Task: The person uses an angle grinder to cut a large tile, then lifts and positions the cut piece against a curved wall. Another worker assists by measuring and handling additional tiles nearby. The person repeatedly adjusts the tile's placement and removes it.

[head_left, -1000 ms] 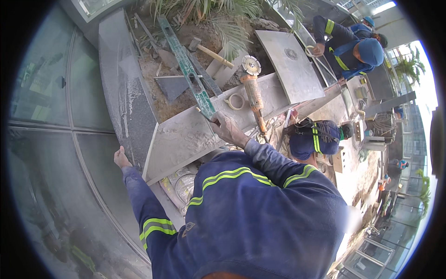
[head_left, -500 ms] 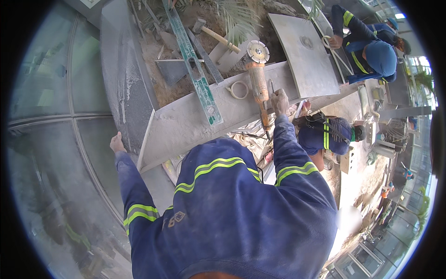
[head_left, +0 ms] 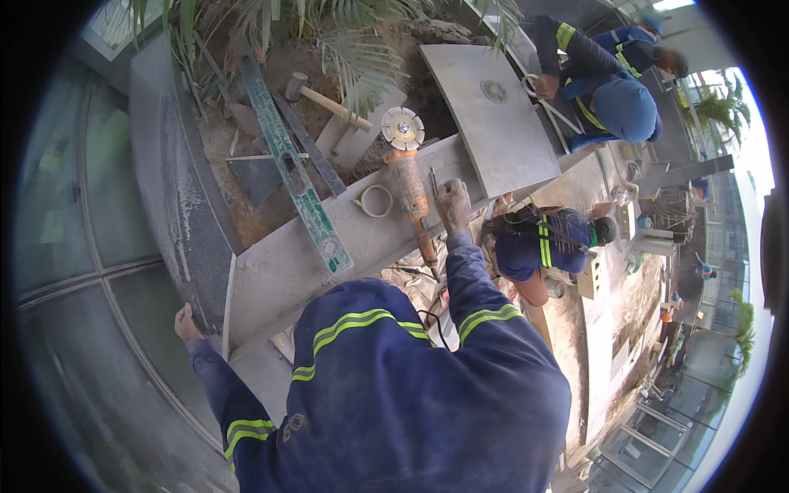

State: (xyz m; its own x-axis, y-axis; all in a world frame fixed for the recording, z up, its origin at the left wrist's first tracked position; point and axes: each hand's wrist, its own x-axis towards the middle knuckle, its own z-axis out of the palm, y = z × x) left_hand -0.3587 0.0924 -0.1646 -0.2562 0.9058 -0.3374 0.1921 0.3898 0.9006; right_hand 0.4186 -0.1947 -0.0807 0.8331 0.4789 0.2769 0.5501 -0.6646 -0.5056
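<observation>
My right hand (head_left: 454, 205) is closed around a thin, dark pencil-like stick (head_left: 435, 182), above the grey stone ledge (head_left: 279, 267). Just left of it lies an orange angle grinder (head_left: 407, 185) with its segmented cutting disc (head_left: 403, 128) at the far end. A ring of pale tape (head_left: 376, 201) sits beside the grinder. Out to the left, my left hand (head_left: 187, 322) rests by the outer edge of a dark grey stone slab (head_left: 185, 189), fingers stretched out and nothing seen in them. A green level (head_left: 292, 164) slants across the ledge's edge.
A wooden-handled hammer (head_left: 333, 107) and a grey metal bar (head_left: 312, 148) lie over the soil under palm leaves. A square grey slab (head_left: 497, 115) leans at the right. Co-workers crouch close by: one in a blue head covering (head_left: 625, 109), another (head_left: 542, 244) bent low. Glass panels (head_left: 66, 230) stand at left.
The whole view has shifted, so the ledge, grinder and level sit further left and lower. My hands keep nearly the same places relative to the ledge and dark slab.
</observation>
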